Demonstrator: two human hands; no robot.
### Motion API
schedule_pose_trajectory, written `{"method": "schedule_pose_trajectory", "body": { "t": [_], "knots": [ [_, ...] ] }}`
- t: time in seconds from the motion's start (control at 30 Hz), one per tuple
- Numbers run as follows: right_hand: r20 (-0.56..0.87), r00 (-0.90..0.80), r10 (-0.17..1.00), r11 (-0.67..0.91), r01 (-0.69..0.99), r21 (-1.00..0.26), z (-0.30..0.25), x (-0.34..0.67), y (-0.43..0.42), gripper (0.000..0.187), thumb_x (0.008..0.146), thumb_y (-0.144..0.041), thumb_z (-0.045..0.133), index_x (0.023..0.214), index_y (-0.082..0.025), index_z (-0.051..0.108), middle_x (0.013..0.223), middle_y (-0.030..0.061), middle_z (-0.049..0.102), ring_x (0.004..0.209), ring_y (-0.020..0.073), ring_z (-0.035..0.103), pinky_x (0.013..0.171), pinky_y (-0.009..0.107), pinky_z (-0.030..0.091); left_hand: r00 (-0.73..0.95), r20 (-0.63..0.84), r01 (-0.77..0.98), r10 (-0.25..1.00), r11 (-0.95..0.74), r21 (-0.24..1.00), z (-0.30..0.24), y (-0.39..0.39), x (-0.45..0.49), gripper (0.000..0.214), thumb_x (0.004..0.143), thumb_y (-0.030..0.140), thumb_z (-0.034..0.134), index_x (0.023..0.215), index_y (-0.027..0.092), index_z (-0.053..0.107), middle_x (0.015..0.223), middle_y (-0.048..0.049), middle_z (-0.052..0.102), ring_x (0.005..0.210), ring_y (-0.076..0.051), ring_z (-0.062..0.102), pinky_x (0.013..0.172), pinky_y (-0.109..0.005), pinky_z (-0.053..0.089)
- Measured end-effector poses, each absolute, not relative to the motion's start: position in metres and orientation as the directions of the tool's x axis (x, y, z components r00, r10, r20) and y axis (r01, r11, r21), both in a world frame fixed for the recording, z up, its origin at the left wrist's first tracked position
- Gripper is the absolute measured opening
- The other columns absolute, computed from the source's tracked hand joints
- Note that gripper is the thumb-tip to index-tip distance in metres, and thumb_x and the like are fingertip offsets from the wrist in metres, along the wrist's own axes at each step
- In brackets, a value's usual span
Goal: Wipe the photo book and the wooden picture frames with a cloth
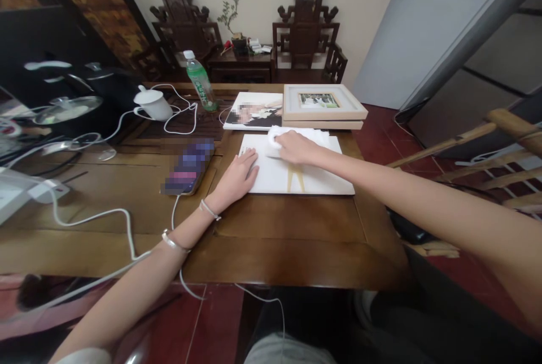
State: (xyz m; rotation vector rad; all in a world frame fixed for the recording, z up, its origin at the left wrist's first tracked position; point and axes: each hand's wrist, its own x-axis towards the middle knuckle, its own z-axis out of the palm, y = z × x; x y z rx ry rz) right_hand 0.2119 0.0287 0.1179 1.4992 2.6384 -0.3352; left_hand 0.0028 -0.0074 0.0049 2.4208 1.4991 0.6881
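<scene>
A white picture panel lies flat on the wooden table in front of me. My left hand rests flat on its left edge, fingers stretched out, holding it down. My right hand presses a white cloth onto the panel's far part, fingers curled over the cloth. Behind the panel lie a photo print and a light wooden picture frame.
A phone on a white cable lies left of the panel. Further back stand a green bottle and a white teapot. Cables cross the table's left side. Dark wooden chairs line the wall; a wooden rail sits at right.
</scene>
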Motion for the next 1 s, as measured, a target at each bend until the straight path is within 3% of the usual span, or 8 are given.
{"method": "schedule_pose_trajectory", "body": {
  "t": [0.2, 0.33, 0.43, 0.6, 0.73, 0.87, 0.93, 1.0],
  "knots": [
    [-0.184, -0.494, 0.850, 0.469, 0.868, -0.163, 0.111, 0.210, 0.003, 0.046, 0.091, -0.003, 0.039, 0.126, -0.012, 0.067, 0.137, 0.0270, 0.061, 0.127, 0.0409, 0.060, 0.098, 0.061, 0.051, 0.368, 0.274, 0.783, 0.889, -0.455, 0.424, 0.004, -0.007, 0.004, 0.046, 0.102, 0.028, 0.040, 0.142, 0.013, 0.058, 0.158, -0.0203, 0.055, 0.154, -0.035, 0.043, 0.126, -0.064, 0.033],
    [-0.263, -0.533, 0.804, 0.481, 0.843, -0.240, 0.111, 0.216, -0.039, 0.050, 0.085, 0.002, 0.041, 0.123, -0.014, 0.069, 0.149, 0.0260, 0.055, 0.149, 0.0429, 0.040, 0.109, 0.077, 0.040, 0.368, 0.266, 0.781, 0.891, -0.451, 0.431, 0.005, -0.007, 0.004, 0.046, 0.102, 0.027, 0.040, 0.142, 0.014, 0.058, 0.158, -0.0201, 0.055, 0.154, -0.035, 0.043, 0.125, -0.065, 0.033],
    [-0.300, -0.592, 0.748, 0.512, 0.803, -0.306, 0.113, 0.222, -0.071, 0.051, 0.079, 0.004, 0.042, 0.116, -0.017, 0.070, 0.157, 0.0221, 0.051, 0.157, 0.0408, 0.030, 0.112, 0.080, 0.035, 0.363, 0.269, 0.781, 0.892, -0.448, 0.435, 0.006, -0.007, 0.005, 0.046, 0.102, 0.027, 0.040, 0.143, 0.014, 0.058, 0.158, -0.0202, 0.055, 0.154, -0.035, 0.044, 0.125, -0.065, 0.032],
    [-0.351, -0.654, 0.670, 0.544, 0.754, -0.368, 0.119, 0.227, -0.103, 0.046, 0.076, 0.004, 0.043, 0.105, -0.019, 0.071, 0.163, 0.0177, 0.048, 0.159, 0.0423, 0.025, 0.108, 0.079, 0.040, 0.360, 0.277, 0.781, 0.891, -0.450, 0.432, 0.005, -0.008, 0.005, 0.046, 0.102, 0.026, 0.039, 0.142, 0.014, 0.059, 0.159, -0.0196, 0.054, 0.154, -0.035, 0.043, 0.126, -0.065, 0.032],
    [-0.356, -0.624, 0.696, 0.540, 0.781, -0.314, 0.124, 0.221, -0.088, 0.043, 0.083, 0.002, 0.041, 0.109, -0.016, 0.070, 0.146, 0.0242, 0.061, 0.153, 0.0434, 0.038, 0.107, 0.073, 0.045, 0.359, 0.266, 0.786, 0.895, -0.443, 0.431, 0.005, -0.007, 0.005, 0.047, 0.103, 0.027, 0.038, 0.142, 0.012, 0.058, 0.160, -0.0199, 0.053, 0.155, -0.034, 0.042, 0.127, -0.064, 0.032],
    [-0.328, -0.552, 0.767, 0.500, 0.834, -0.234, 0.123, 0.209, -0.043, 0.046, 0.089, -0.003, 0.041, 0.123, -0.013, 0.069, 0.138, 0.0273, 0.063, 0.126, 0.0429, 0.062, 0.099, 0.067, 0.051, 0.367, 0.261, 0.781, 0.893, -0.448, 0.435, 0.005, -0.007, 0.004, 0.048, 0.102, 0.027, 0.040, 0.143, 0.012, 0.058, 0.160, -0.0204, 0.053, 0.154, -0.035, 0.043, 0.126, -0.064, 0.032],
    [-0.275, -0.526, 0.804, 0.488, 0.850, -0.199, 0.121, 0.202, -0.018, 0.045, 0.092, -0.006, 0.040, 0.127, -0.012, 0.069, 0.134, 0.0280, 0.063, 0.116, 0.0410, 0.067, 0.093, 0.063, 0.055, 0.365, 0.264, 0.773, 0.893, -0.449, 0.449, 0.005, -0.007, 0.004, 0.048, 0.103, 0.027, 0.039, 0.143, 0.013, 0.059, 0.160, -0.0197, 0.053, 0.155, -0.035, 0.042, 0.126, -0.065, 0.032],
    [-0.223, -0.513, 0.829, 0.483, 0.857, -0.179, 0.119, 0.194, 0.002, 0.045, 0.094, -0.007, 0.040, 0.129, -0.012, 0.069, 0.133, 0.0281, 0.063, 0.117, 0.0408, 0.066, 0.092, 0.061, 0.055, 0.346, 0.280, 0.757, 0.896, -0.442, 0.480, 0.005, -0.007, 0.005, 0.047, 0.104, 0.028, 0.036, 0.142, 0.014, 0.061, 0.159, -0.0181, 0.054, 0.154, -0.035, 0.043, 0.127, -0.064, 0.031]
  ]
}}
